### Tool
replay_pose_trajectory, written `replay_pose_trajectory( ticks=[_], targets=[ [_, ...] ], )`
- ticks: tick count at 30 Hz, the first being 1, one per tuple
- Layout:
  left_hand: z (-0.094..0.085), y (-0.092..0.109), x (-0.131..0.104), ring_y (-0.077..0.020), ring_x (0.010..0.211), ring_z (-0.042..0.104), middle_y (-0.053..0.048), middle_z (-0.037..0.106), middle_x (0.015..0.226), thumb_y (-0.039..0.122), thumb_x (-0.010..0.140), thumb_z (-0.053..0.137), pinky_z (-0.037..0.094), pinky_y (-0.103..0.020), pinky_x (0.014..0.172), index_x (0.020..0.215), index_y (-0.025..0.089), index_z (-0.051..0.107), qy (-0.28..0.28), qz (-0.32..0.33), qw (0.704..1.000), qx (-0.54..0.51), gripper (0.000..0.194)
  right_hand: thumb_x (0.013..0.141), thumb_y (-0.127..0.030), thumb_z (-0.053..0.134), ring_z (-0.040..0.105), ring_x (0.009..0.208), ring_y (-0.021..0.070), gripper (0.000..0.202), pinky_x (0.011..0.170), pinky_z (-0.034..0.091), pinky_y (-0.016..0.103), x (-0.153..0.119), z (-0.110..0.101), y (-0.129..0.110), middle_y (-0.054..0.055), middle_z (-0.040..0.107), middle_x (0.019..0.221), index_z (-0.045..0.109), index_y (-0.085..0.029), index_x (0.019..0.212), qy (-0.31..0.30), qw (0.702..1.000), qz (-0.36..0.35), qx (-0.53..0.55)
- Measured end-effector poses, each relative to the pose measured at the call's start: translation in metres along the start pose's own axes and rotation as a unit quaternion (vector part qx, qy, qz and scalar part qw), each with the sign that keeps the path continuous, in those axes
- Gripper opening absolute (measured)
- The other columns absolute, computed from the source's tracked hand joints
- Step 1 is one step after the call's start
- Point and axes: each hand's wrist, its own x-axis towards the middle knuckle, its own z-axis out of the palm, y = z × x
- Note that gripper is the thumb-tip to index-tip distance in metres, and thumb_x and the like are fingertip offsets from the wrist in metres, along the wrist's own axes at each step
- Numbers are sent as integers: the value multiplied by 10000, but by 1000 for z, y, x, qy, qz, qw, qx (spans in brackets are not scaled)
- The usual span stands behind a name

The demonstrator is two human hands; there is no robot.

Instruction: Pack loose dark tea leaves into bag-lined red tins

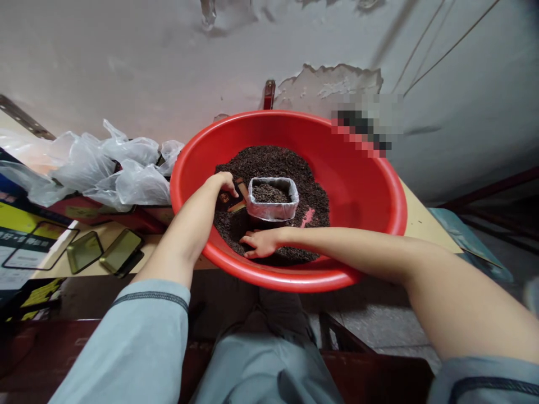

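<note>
1. Basin (353,185): red, smooth, prob. plastic; wide, round, thick rolled rim; on pale worktop (421,219).
2. Granules (269,160): dark brown, dry, coarse, loose; heaped in basin, mostly L & centre.
3. Lined container (273,211): rect., rounded corners, clear crinkly liner folded over rim; upright mid-basin, part-filled w/ same granules.
4. Dark box (225,199): flat-faced, tan strips, in granules just L of container; partly covered by L hand.
5. L hand (224,180): on dark box; fingers part-hidden, can't tell if pinching.
6. R hand (261,243): fingers spread on granules, near side of container; forearm crosses basin rim.
7. Pink pc. (309,216): half-buried, R of container; ID unclear.
8. Bags (138,182): thin, translucent, crumpled; L of basin.
9. Metal trays (121,251): 2, shallow, gold-toned; worktop, L.
10. Wall (168,67): grey-white, plaster flaking; behind basin.
</note>
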Motion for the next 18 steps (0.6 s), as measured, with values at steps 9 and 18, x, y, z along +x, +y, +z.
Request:
replay_pose_trajectory(
  ticks=[9,18],
  targets=[
    [-8,-18,4,-353,1184,745,-160,755,1348,581,655,948,617,-391,994,1371,200,745,31,-111,993,-28,836,1052,-429,473,685,1269,382,597,1048,542,422,-2,1,-17,293,570,1505,560,-45,1502,11,997,64,37],
    [-14,-1,-15,-410,1260,694,-216,688,1432,343,753,888,591,-505,1024,1395,184,723,67,-105,991,49,682,1062,-451,397,690,1274,355,580,981,552,395,5,8,-29,258,652,1445,610,-87,1460,32,984,123,123]
  ],
)
